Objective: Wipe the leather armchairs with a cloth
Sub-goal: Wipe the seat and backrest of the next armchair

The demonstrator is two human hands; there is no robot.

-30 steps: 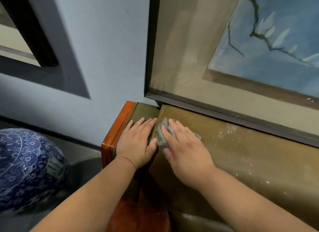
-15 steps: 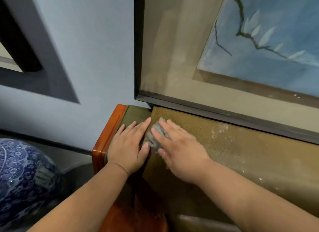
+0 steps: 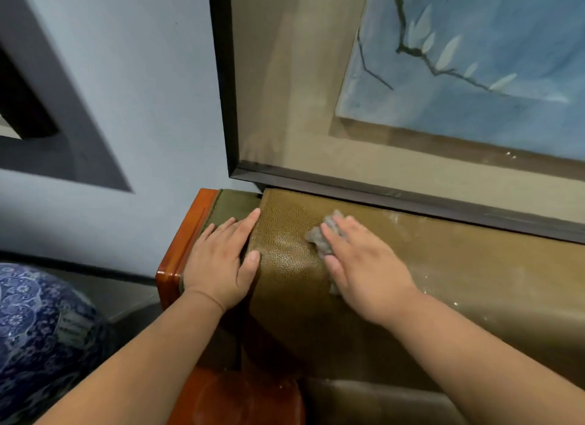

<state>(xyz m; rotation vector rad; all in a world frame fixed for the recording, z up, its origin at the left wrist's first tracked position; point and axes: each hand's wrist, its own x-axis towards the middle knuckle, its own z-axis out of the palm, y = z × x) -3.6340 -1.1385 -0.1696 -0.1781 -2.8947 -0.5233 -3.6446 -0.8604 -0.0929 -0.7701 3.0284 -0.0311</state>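
Observation:
The top of the armchair's olive-brown leather back [image 3: 459, 266] runs across the lower half of the view, with pale dusty specks toward the right. A small grey cloth [image 3: 326, 235] lies on it, pressed flat under my right hand [image 3: 364, 266]. My left hand [image 3: 221, 263] rests palm down on the back's left end, fingers spread, thumb on the grained leather, holding nothing. The two hands are a palm's width apart. An orange-brown wooden frame edge [image 3: 186, 244] borders the chair on the left.
A large framed picture [image 3: 411, 108] with a dark frame hangs right behind the chair back, almost touching it. A blue-and-white porcelain jar [image 3: 41, 336] stands low at the left. The light wall and a dark-framed opening are at the upper left.
My right hand has slid the cloth to the right along the chair back, away from my left hand. The left hand has stayed in place.

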